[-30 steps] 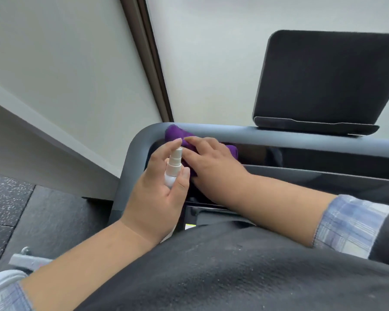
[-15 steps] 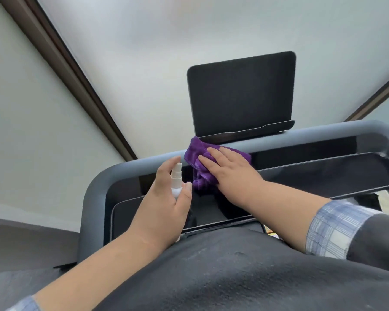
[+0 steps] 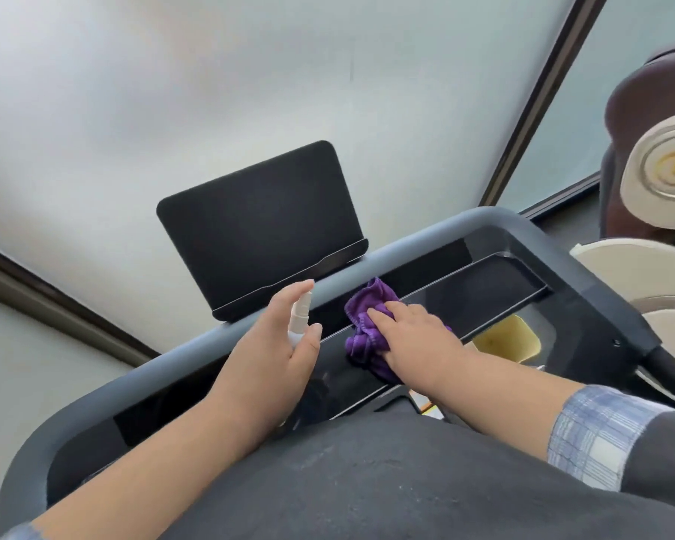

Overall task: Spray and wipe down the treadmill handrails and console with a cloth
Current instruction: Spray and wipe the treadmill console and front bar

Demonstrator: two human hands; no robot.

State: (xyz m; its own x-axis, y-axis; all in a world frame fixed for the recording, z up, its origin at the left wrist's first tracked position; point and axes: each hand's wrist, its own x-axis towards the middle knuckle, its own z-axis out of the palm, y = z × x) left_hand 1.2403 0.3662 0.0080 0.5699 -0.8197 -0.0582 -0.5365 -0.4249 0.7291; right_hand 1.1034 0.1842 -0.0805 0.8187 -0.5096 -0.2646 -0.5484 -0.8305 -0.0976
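My left hand [image 3: 277, 344] grips a small white spray bottle [image 3: 299, 319], index finger over its top, held above the treadmill's glossy black console [image 3: 484, 294]. My right hand [image 3: 417, 341] presses a bunched purple cloth [image 3: 367, 325] flat against the console panel, just right of the bottle. A grey handrail [image 3: 425, 243] frames the console along its far side and curves round both ends. A black tablet holder [image 3: 258, 224] stands upright on that rail behind my hands. Most of the bottle's body is hidden in my palm.
A frosted window with dark frames [image 3: 542, 99] fills the background. At the right stands a cream and brown machine [image 3: 663, 181]. A yellow reflection [image 3: 507, 339] shows in the console's right part. My dark shirt [image 3: 406, 481] covers the lower view.
The cloth under my right hand has slid rightward along the console from its left corner toward the middle. My left hand with the bottle followed. The view has swung right.
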